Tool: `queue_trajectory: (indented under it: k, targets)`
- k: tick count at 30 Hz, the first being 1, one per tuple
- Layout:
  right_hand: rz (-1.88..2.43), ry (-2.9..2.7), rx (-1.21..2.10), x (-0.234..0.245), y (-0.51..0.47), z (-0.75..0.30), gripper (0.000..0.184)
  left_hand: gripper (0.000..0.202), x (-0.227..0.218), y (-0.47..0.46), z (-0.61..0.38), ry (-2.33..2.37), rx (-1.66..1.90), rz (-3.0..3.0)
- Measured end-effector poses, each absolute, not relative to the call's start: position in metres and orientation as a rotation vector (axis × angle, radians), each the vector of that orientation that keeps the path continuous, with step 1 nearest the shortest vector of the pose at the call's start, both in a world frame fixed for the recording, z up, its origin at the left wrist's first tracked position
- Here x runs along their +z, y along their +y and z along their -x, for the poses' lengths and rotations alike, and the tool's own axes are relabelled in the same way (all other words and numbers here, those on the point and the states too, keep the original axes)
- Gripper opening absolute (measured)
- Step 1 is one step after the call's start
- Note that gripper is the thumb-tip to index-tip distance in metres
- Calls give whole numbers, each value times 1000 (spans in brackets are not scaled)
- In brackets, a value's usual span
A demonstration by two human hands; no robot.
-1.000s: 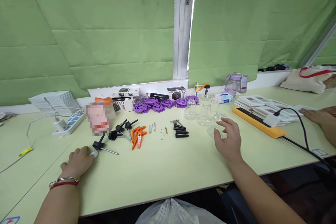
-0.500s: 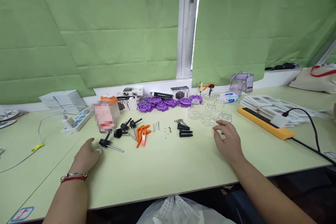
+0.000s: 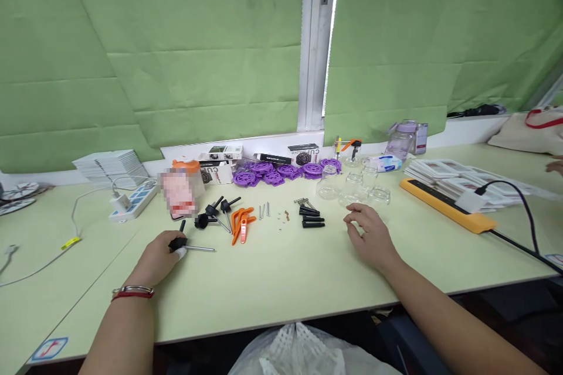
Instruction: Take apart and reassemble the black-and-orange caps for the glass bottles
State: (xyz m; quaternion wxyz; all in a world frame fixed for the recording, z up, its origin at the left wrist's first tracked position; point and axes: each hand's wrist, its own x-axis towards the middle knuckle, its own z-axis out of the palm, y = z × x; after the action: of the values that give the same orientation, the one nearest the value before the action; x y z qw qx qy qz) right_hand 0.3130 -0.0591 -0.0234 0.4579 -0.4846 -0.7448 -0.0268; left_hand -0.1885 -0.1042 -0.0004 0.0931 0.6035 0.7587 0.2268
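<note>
At the left of the table my left hand has its fingers and thumb around a black plastic part with a metal rod. More such black parts lie just beyond it. To their right are orange plastic levers, silver pins and tiny loose pieces. My right hand is empty, fingers apart and slightly curled, over the table to the right of several black tapered sleeves and springs. Clear cup-like pieces stand just beyond it.
Purple discs lie along the back before printed boxes. A pink blurred object and a white power strip are at left. An orange power strip and paper stacks lie right. Another person's hand shows at the right edge.
My left hand has moved right and closed on the nearest black part with the rod. My right hand has shifted a little to the left, still empty.
</note>
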Motion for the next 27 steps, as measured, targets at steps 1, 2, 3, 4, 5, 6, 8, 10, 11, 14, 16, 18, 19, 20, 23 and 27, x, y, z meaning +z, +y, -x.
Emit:
queue_trajectory:
  k: [1, 2, 3, 4, 5, 6, 8, 10, 11, 14, 16, 18, 19, 20, 23, 27]
  targets:
    - [1193, -1892, -39, -20, -60, -310, 12, 40, 3, -107, 187, 2267, 672, -1715]
    - [1186, -1962, -3, -16, -60, -305, 13, 43, 7, -110, 185, 2260, 698, -1646]
    - [1176, -2040, 40, -12, -61, -300, 15, 45, 12, -114, 182, 2230, 750, -1587]
    - [1164, -2120, 90, -8, -60, -294, 19, 48, 17, -117, 177, 2176, 844, -1548]
    - [1155, -2194, 141, -3, -59, -287, 22, 49, 23, -119, 171, 2053, 986, -1558]
    - [1151, -2263, 193, 0, -57, -280, 25, 49, 30, -121, 164, 1906, 1109, -1589]
    - [1165, -2361, 272, 6, -48, -262, 26, 44, 45, -121, 144, 1667, 1251, -1619]
    - [1202, -2422, 321, 9, -34, -243, 23, 38, 60, -115, 120, 1457, 1300, -1622]
    - [1235, -2440, 329, 10, -26, -233, 23, 36, 66, -110, 107, 1375, 1266, -1622]
    - [1302, -2476, 310, 9, -4, -209, 23, 32, 77, -90, 68, 1181, 1130, -1554]
    - [1352, -2467, 301, 6, 5, -198, 25, 31, 75, -73, 49, 1128, 1074, -1403]
    - [1389, -2471, 273, 3, 8, -193, 25, 30, 66, -58, 38, 1005, 1066, -1241]
    - [1396, -2482, 252, 0, 9, -192, 25, 30, 59, -51, 35, 958, 1059, -1159]
    - [1394, -2496, 230, -2, 9, -192, 25, 31, 51, -46, 35, 917, 1047, -1090]
    - [1348, -2525, 189, -9, 9, -195, 24, 34, 29, -38, 38, 851, 960, -975]
    - [1290, -2536, 178, -12, 9, -195, 19, 34, 16, -39, 45, 831, 901, -954]
